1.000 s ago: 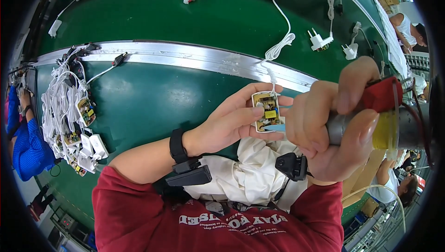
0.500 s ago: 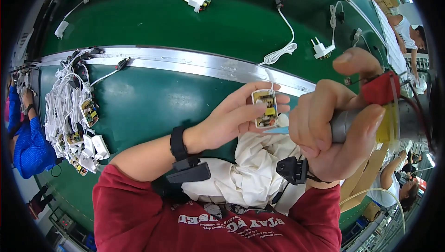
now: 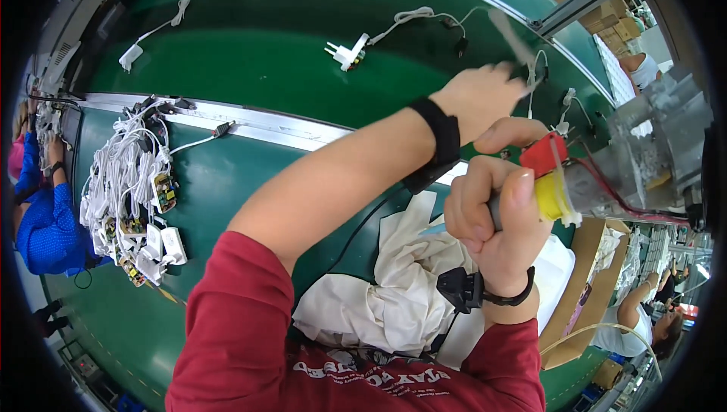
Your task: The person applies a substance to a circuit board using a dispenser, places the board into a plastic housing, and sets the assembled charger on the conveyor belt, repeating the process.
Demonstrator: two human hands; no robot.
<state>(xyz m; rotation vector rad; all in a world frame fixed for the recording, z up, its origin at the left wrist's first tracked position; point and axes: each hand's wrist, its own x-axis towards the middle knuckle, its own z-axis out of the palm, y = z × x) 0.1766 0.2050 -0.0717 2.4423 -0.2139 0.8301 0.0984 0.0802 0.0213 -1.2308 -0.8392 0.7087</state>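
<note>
My left hand [image 3: 482, 99] reaches over the green belt, its fingers blurred; whether they hold anything I cannot tell. A blurred pale streak [image 3: 510, 35] lies just beyond them, beside a white cable [image 3: 536, 71]. My right hand [image 3: 496, 215] is closed around a grey cylindrical dispensing gun [image 3: 598, 177] with a red switch, yellow band and pale blue nozzle tip. That tip points left above a white cloth [image 3: 409, 268]. Farther left on the belt lies a white plug adapter [image 3: 348, 56], circuit parts showing at its side, its cable trailing right.
A tangle of white cables [image 3: 125, 162] with open adapters lies at left on the green table. A metal rail [image 3: 265, 129] separates table and belt. Another corded white piece [image 3: 131, 57] sits at far left. A cardboard box [image 3: 579, 321] stands right; co-workers are at both sides.
My left hand has moved from beside the nozzle out over the belt; the open adapter half it held no longer shows clearly. My right hand still grips the gun. The view has shifted.
</note>
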